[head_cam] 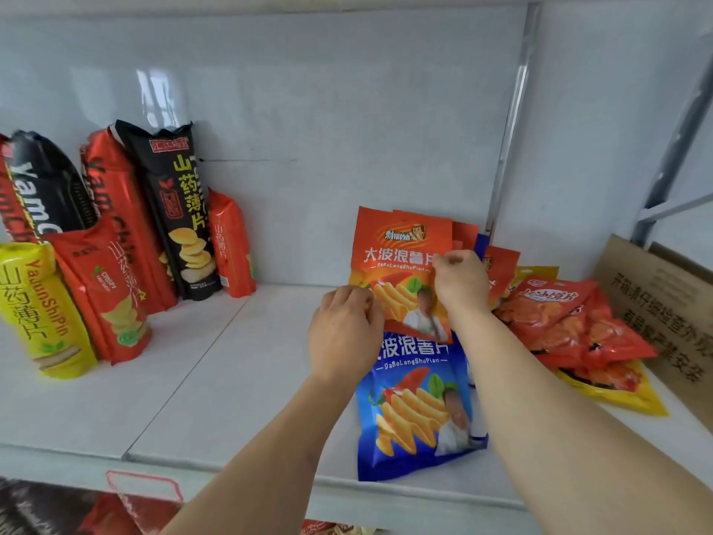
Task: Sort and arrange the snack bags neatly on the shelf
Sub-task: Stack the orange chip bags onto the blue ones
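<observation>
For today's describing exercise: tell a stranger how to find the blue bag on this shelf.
Start at the white shelf and go to its right half. The blue wavy-chip bag lies flat at the front edge, below the orange wavy-chip bag. It alone is blue.

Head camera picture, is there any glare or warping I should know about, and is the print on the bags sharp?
Head view: window glare on the glossy back panel; wide-angle bending bows the metal upright; print on the orange chip bag is readable but soft, the blue chip bag likewise; lighting is even and diffuse, shadows faint.
</observation>
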